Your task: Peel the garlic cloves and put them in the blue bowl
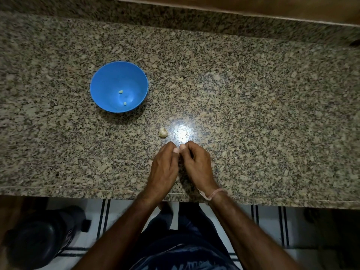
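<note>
I count one blue bowl [105, 82] on the granite surface [253, 114], with two peeled cloves [120, 91] inside it. One unpeeled garlic piece [162, 132] lies just beyond the hands. The left hand [163, 168] and right hand [196, 164] are pressed together, fingers curled and thumb tips touching. I cannot tell whether they pinch anything.

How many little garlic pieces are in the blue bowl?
2. One peeled clove lies near the middle of the blue bowl, the second clove nearer its front wall. A garlic chunk sits outside on the counter; the left hand and right hand may hide more.
</note>
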`<state>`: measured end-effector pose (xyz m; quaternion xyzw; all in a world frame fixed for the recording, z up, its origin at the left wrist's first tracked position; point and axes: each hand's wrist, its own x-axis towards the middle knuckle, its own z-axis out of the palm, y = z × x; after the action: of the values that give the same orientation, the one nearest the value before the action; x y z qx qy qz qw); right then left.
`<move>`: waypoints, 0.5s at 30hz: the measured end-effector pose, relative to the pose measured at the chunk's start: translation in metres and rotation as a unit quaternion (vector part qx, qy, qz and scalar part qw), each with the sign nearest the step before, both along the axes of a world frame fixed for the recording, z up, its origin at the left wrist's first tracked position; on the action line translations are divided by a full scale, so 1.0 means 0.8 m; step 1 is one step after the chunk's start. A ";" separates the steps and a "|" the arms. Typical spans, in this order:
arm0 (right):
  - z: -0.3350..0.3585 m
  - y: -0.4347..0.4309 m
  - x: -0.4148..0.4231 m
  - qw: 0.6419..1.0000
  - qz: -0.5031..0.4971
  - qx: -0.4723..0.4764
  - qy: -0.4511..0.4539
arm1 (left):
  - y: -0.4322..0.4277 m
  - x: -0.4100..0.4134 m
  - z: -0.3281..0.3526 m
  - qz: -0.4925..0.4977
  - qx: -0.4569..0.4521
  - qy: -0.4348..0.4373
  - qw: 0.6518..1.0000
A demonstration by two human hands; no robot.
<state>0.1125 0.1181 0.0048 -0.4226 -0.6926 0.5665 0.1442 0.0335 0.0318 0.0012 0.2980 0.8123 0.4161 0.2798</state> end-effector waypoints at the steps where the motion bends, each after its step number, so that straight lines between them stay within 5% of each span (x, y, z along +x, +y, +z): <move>1: 0.000 0.000 -0.001 1.000 -0.001 -0.011 -0.008 | -0.001 0.000 -0.001 0.002 -0.008 -0.012 1.000; 5: -0.002 0.002 -0.001 1.000 0.016 -0.007 -0.025 | 0.001 0.001 0.001 0.017 -0.021 -0.075 0.997; 10: -0.008 0.005 -0.001 0.996 0.019 -0.077 -0.044 | 0.001 -0.002 0.003 -0.013 -0.015 -0.018 1.000; 15: -0.015 0.002 0.003 0.992 0.064 0.107 -0.023 | 0.014 -0.011 0.016 0.062 -0.050 -0.278 0.957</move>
<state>0.1149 0.1194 -0.0071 -0.3728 -0.7778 0.4875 0.1357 0.0246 0.0427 0.0140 0.1049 0.7391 0.4577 0.4829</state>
